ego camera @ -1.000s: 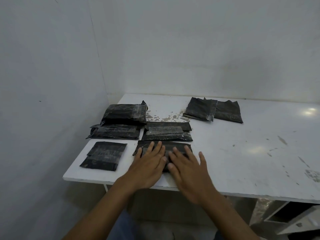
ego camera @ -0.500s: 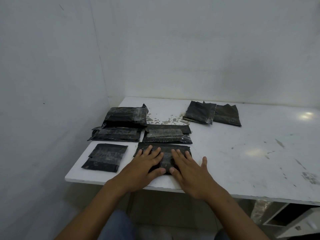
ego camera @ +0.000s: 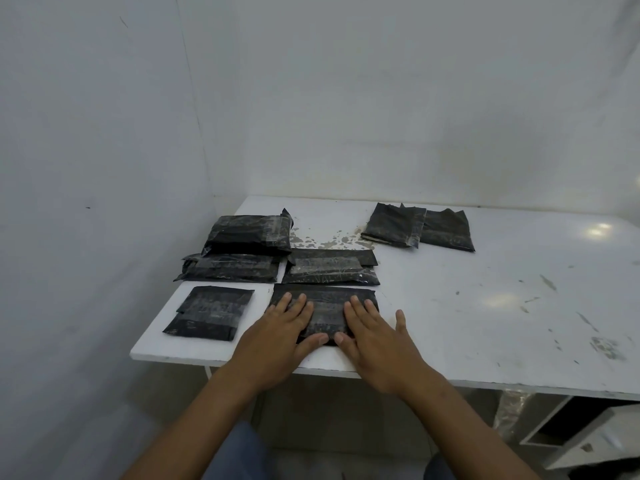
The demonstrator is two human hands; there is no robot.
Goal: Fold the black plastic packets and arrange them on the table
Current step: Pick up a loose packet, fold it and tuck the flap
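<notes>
Both hands press flat on a folded black packet [ego camera: 327,313] at the near edge of the table [ego camera: 485,306].

The left hand [ego camera: 277,337] and right hand [ego camera: 377,341] lie side by side, palms down, fingers straight and spread, curled round nothing. The right little finger rests on the bare tabletop. Just to the left lies a second packet [ego camera: 211,313]. Behind are three bulkier packets [ego camera: 330,268], and farther back an overlapping pair [ego camera: 394,225].

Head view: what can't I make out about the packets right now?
Head view, packet under the hands: left hand and right hand cover its near half.
Head view, far packet: its left edge lies under its neighbour.
Head view, back-left pile: too dark to count layers.
</notes>
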